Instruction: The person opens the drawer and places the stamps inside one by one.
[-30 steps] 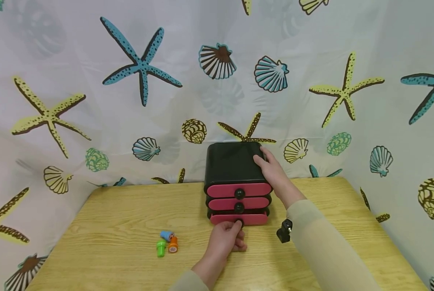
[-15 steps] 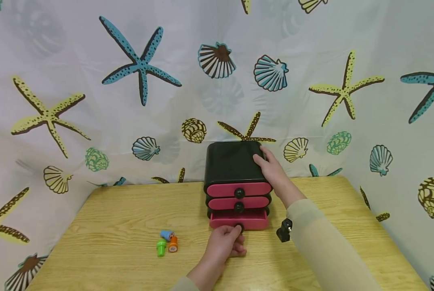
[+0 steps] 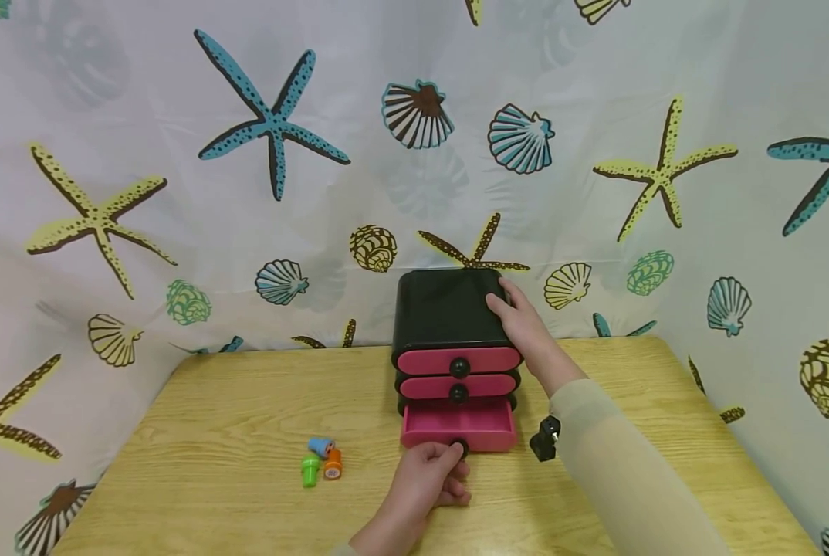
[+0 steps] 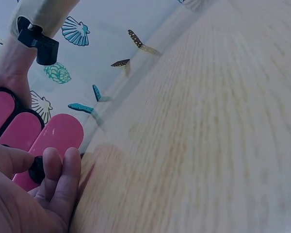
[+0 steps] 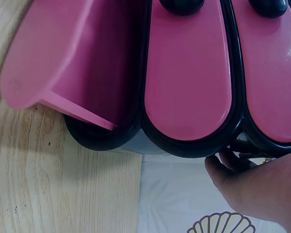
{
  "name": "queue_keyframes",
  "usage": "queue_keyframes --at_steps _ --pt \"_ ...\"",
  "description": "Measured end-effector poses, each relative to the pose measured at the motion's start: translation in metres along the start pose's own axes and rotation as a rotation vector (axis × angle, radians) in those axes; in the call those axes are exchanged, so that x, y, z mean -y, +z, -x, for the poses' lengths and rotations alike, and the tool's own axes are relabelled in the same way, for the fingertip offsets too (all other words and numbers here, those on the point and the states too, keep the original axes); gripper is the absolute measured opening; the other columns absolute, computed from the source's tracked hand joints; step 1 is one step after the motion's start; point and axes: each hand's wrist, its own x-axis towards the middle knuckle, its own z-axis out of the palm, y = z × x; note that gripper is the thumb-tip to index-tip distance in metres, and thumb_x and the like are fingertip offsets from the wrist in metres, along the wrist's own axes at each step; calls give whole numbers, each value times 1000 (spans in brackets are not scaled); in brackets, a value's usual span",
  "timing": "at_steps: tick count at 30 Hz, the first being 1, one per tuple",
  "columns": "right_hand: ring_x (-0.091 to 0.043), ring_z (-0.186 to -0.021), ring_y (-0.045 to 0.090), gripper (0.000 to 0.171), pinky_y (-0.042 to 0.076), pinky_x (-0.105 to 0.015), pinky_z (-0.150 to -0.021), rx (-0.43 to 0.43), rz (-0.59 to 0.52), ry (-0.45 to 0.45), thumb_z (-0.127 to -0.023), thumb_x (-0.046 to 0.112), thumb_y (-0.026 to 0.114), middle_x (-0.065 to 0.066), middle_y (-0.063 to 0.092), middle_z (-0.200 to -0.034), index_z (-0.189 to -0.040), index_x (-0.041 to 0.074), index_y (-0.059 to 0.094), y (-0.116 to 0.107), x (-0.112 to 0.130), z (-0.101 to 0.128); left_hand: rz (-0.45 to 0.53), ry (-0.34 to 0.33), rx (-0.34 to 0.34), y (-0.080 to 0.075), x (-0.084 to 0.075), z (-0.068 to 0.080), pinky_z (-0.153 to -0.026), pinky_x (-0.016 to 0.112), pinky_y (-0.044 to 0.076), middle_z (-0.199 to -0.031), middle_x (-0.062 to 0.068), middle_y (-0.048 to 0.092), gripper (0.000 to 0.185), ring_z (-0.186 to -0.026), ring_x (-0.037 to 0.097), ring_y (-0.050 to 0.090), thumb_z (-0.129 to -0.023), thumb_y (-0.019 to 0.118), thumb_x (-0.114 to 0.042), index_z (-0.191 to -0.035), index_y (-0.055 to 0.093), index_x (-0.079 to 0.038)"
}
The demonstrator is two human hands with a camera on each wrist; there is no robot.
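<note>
A small black chest (image 3: 446,309) with three pink drawers stands at the back of the wooden table (image 3: 213,432). Its bottom drawer (image 3: 458,425) is pulled out and looks empty inside. My left hand (image 3: 430,479) pinches that drawer's black knob (image 3: 459,448), seen close in the left wrist view as knob (image 4: 36,169). My right hand (image 3: 522,324) grips the chest's top right edge, fingers curled over its side (image 5: 228,160). The upper two drawers (image 3: 458,361) are closed; the open bottom drawer (image 5: 63,63) shows in the right wrist view.
Three little stamps, blue (image 3: 320,445), green (image 3: 310,469) and orange (image 3: 333,464), lie on the table left of the chest. A black wrist camera (image 3: 544,439) hangs from my right sleeve. A seashell curtain (image 3: 248,154) closes off the back and sides.
My left hand has pulled the bottom drawer out toward me by its knob, from nearly closed to well open. The right hand has stayed on the chest.
</note>
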Motion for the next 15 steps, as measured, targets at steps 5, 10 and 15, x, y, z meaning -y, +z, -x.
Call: queue_keyframes --at_steps 5,10,15 --pt "-32 -170 9 70 18 -56 -134 0 -1 -2 -118 44 48 -8 10 -185 -179 25 18 0 -1 -1 7 5 26 -2 2 7 -67 36 66 -89 8 74 31 -59 12 67 -114 65 -22 -105 70 7" --pt "-32 -170 9 70 17 -56 -134 4 7 1 -118 46 47 -7 10 -185 -179 27 17 -1 -1 1 9 -2 38 -3 3 12 -67 35 66 -89 8 74 32 -59 11 67 -114 64 -23 -109 71 9" --pt "-32 -170 9 70 16 -56 -134 2 4 6 -118 45 48 -7 10 -185 -179 27 18 0 0 1 18 -9 36 -4 5 15 -67 36 67 -90 9 74 31 -59 11 67 -114 64 -21 -112 70 10"
